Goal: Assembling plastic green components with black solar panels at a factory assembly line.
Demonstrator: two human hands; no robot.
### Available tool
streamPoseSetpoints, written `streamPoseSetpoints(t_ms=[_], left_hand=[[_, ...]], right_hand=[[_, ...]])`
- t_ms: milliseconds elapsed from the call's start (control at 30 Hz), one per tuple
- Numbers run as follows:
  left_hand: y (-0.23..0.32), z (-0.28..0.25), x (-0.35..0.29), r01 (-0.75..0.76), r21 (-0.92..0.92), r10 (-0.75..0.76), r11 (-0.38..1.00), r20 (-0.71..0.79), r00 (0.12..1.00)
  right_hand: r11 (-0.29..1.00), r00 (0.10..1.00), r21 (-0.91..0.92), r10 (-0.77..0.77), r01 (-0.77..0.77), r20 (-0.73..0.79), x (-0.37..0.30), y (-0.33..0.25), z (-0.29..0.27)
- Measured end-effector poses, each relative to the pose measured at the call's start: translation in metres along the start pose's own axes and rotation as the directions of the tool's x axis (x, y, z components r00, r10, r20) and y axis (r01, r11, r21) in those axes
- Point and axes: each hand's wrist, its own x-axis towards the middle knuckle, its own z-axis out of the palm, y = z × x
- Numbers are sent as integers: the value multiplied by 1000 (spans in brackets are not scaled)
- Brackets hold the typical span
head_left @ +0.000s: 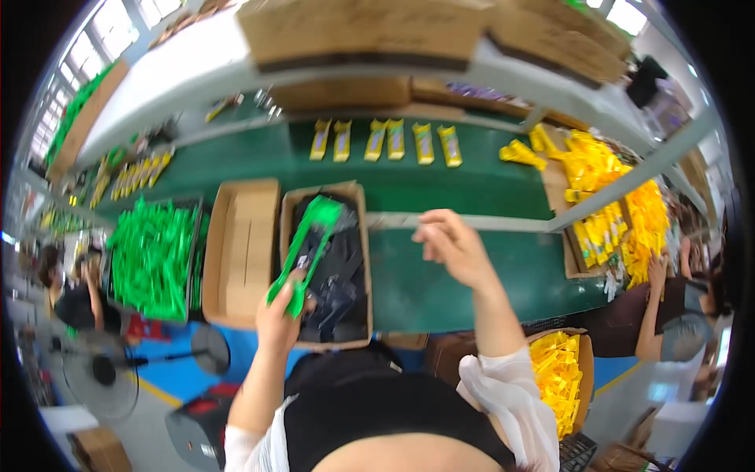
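Observation:
My left hand is closed around the near end of a long green plastic piece, which has a broad flat far end and two slim arms. The piece hangs over a cardboard box that holds black, shiny plastic-wrapped items. Over the green work surface, to the right of that box, my right hand is raised with loosely bent fingers and nothing visible in them.
Left of the box stand an open carton and a crate of green plastic pieces. Several yellow packets line the belt ahead. Yellow pieces heap at the right, near a co-worker's arm. A metal post slants there.

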Motion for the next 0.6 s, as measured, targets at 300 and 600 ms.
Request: streamPoseSetpoints(t_ms=[300, 600], left_hand=[[48, -57, 23, 86, 156, -116, 984, 193, 974], [123, -214, 55, 175, 438, -260, 882, 143, 955]], right_hand=[[982, 969, 13, 185, -190, 163, 27, 16, 165], [916, 915, -8, 400, -400, 50, 31, 21, 271]])
